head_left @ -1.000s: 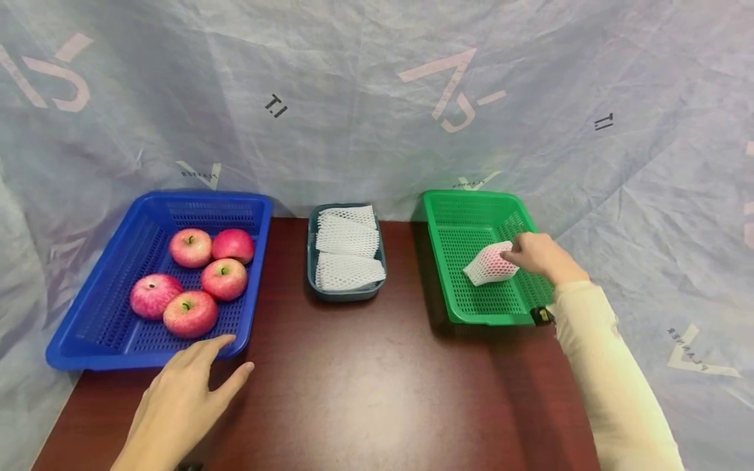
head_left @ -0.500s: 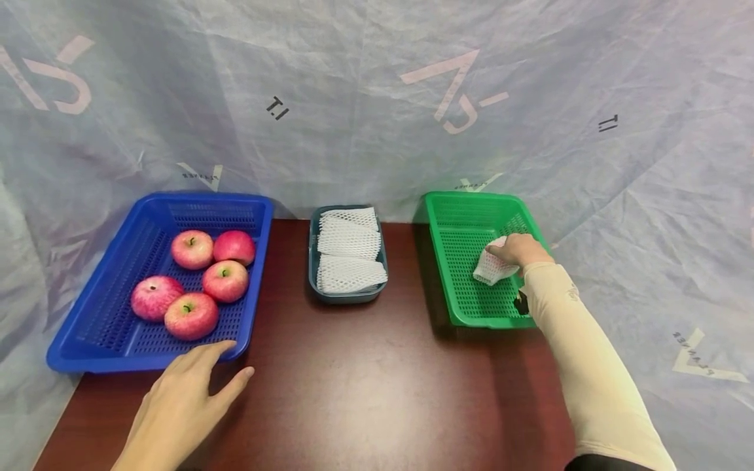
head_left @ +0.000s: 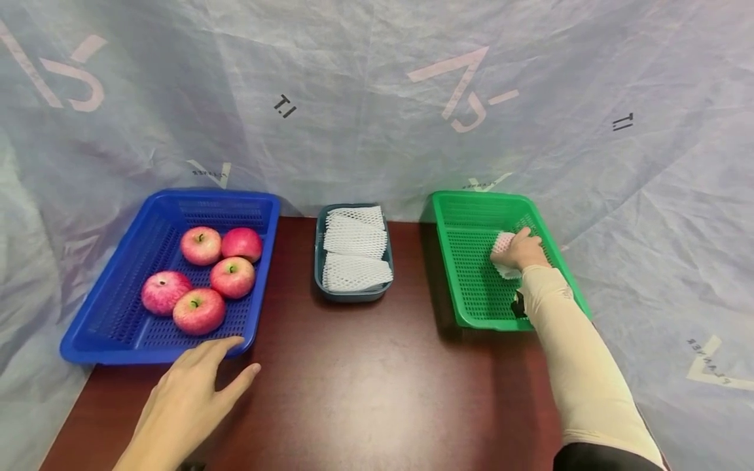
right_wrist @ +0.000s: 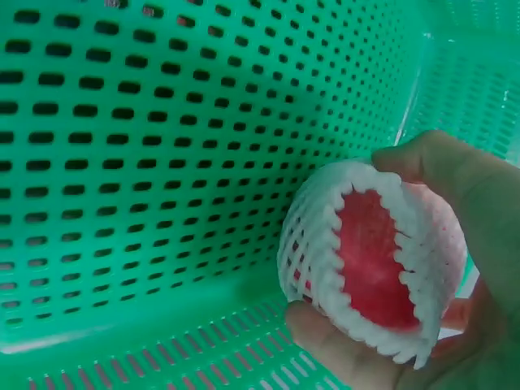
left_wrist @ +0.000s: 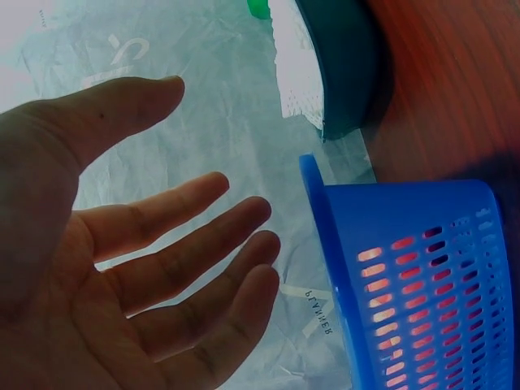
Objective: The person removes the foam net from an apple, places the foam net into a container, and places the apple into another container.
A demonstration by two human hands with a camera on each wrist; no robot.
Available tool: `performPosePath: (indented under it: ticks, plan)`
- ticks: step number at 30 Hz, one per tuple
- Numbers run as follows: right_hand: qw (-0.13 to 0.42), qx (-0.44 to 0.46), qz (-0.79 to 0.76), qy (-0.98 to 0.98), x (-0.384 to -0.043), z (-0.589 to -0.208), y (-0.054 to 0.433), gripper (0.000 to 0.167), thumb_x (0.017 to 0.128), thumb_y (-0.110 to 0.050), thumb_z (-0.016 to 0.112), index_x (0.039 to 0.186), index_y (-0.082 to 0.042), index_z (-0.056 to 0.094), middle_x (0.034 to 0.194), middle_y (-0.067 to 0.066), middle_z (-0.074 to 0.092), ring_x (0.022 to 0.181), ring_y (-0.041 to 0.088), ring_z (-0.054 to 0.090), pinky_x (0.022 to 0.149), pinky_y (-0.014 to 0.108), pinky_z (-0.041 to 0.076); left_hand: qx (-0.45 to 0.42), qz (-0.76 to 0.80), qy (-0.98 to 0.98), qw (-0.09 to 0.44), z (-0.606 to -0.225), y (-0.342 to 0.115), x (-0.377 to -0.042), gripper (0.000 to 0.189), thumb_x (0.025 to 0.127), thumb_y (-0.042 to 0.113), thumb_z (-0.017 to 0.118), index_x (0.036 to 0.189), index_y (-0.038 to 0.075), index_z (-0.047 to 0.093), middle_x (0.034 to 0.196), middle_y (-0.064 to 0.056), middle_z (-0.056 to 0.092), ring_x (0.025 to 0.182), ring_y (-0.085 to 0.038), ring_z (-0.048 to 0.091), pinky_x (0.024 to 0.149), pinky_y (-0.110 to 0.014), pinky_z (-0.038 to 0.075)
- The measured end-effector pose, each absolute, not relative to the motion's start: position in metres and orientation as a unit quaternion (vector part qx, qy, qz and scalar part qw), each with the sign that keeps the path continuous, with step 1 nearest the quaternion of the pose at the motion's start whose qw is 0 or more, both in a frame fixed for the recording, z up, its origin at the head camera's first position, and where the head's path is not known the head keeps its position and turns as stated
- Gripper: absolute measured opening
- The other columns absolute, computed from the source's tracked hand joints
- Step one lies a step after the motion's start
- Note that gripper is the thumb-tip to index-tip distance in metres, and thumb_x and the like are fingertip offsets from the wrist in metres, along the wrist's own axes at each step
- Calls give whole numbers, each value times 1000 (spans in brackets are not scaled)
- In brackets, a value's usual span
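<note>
Inside the green basket point(head_left: 471, 275), my right hand point(head_left: 526, 252) grips an apple point(right_wrist: 372, 260) wrapped in a white foam net sleeve point(right_wrist: 313, 236). In the right wrist view the thumb lies on one side of it and fingers curl under the other; red skin shows through the sleeve's open end. My left hand point(head_left: 185, 392) hovers with relaxed, spread fingers by the near right corner of the blue basket point(head_left: 118, 356), holding nothing. Several bare red apples point(head_left: 199, 311) lie in that blue basket. In the left wrist view the palm faces the camera beside the basket's slotted wall point(left_wrist: 406, 203).
Between the baskets stands a small dark teal tray point(head_left: 353, 297) with several flat white foam nets point(head_left: 356, 271). All stand on a dark reddish-brown wooden table point(head_left: 353, 366). A grey printed sheet point(head_left: 353, 98) hangs behind and at both sides.
My right hand has shifted the sleeved apple within the green basket and turned it, and now covers more of it. The left hand keeps its place. The view has moved slightly.
</note>
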State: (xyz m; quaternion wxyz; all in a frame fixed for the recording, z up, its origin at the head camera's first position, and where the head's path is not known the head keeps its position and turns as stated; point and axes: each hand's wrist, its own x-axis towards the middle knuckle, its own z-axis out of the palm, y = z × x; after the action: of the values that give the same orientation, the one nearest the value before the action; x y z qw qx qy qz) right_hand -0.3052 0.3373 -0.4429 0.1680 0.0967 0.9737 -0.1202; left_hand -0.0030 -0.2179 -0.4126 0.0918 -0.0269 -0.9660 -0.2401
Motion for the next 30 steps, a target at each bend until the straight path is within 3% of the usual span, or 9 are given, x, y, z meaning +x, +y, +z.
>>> performPosePath:
  ticks: [4, 8, 11, 17, 24, 30]
  plan:
    - [145, 69, -140, 977, -298, -430, 334, 118, 89, -47, 67, 146, 18, -14, 135, 57, 11, 118, 67, 37, 94, 69, 40, -24, -243, -965, 92, -413, -218, -4, 53, 89, 49, 73, 125, 10, 66, 121, -15, 66, 110, -42, 59, 88, -62, 44]
    - [92, 2, -167, 982, -282, -412, 322, 103, 85, -43, 75, 143, 15, 13, 123, 46, 34, 106, 57, 48, 86, 65, 46, -29, -245, -965, 95, -413, -217, -5, 52, 89, 47, 73, 124, 10, 67, 120, -15, 67, 109, -41, 59, 88, -62, 43]
    - [39, -69, -200, 976, -258, -392, 308, 88, 81, -33, 80, 135, 13, 28, 116, 37, 43, 102, 49, 52, 82, 61, 50, -35, -245, -964, 98, -413, -216, -6, 51, 89, 46, 74, 123, 10, 67, 118, -15, 67, 109, -41, 60, 88, -61, 44]
    - [-21, -213, -262, 941, -197, -358, 263, 82, 73, -19, 86, 133, 8, 39, 119, 24, 50, 102, 35, 56, 77, 51, 55, -36, -244, -965, 88, -409, -213, -11, 53, 90, 49, 71, 125, 10, 66, 121, -16, 66, 112, -41, 59, 89, -62, 43]
    - [-6, -305, -289, 907, -132, -336, 222, 84, 67, -22, 87, 137, -13, 42, 123, 0, 50, 103, 14, 53, 77, 36, 54, -32, -237, -970, 47, -400, -208, -15, 61, 91, 59, 64, 129, 11, 65, 123, -16, 65, 114, -41, 57, 89, -65, 44]
    - [30, -340, -308, 888, -114, -335, 207, 84, 66, -21, 87, 137, -22, 41, 124, -8, 48, 107, 10, 51, 81, 30, 52, -50, -240, -968, 53, -397, -204, -17, 57, 91, 55, 67, 129, 11, 66, 124, -15, 65, 114, -40, 58, 89, -65, 45]
